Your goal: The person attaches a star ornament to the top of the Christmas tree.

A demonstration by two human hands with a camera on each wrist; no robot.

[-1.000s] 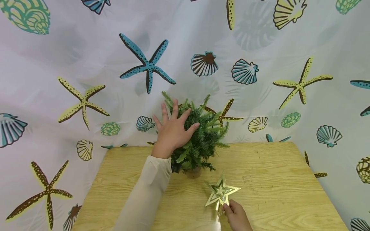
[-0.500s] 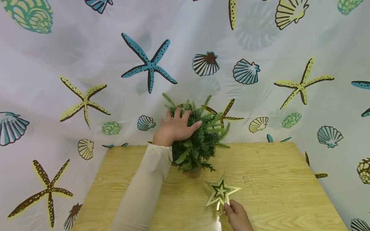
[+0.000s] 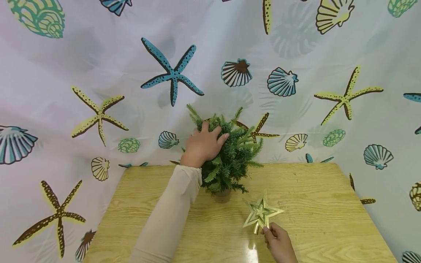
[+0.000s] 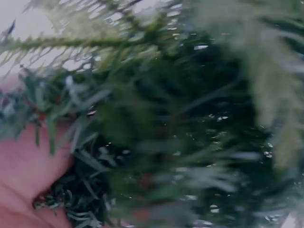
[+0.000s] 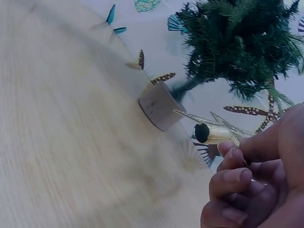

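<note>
Two hands are seen, one artificial tree, one gold star and one table. The single tree point(image 3: 236, 157) is stood near the back edge of the table point(image 3: 312, 204), its one pot point(image 3: 223, 196) set on the tabletop and mostly covered by branches in the head view. In the right wrist view, the pot and a short stretch of one trunk point(image 5: 187, 88) are shown below the greenery.

The left hand point(image 3: 203, 144) is laid on the upper left side of the tree. Its fingers are spread and relaxed, released rather than clenched, with some tips hidden among the branches. In the left wrist view, most of the space is filled by blurred branches, and part of the hand is shown at the left edge. The left arm is covered by one cream sleeve point(image 3: 171, 215).

The one star point(image 3: 260, 211), with five points, is grasped by the right hand point(image 3: 279, 241), pinched between thumb and finger near its lower edge. It is held over the front part of the table, to the right of the pot and apart from it. One gold tube point(image 5: 216, 134) with a dark end is fixed to the star.

Behind the table, a white cloth point(image 3: 210, 36) is hung, printed with shells and starfish; one blue starfish point(image 3: 173, 74) is shown whole.
</note>
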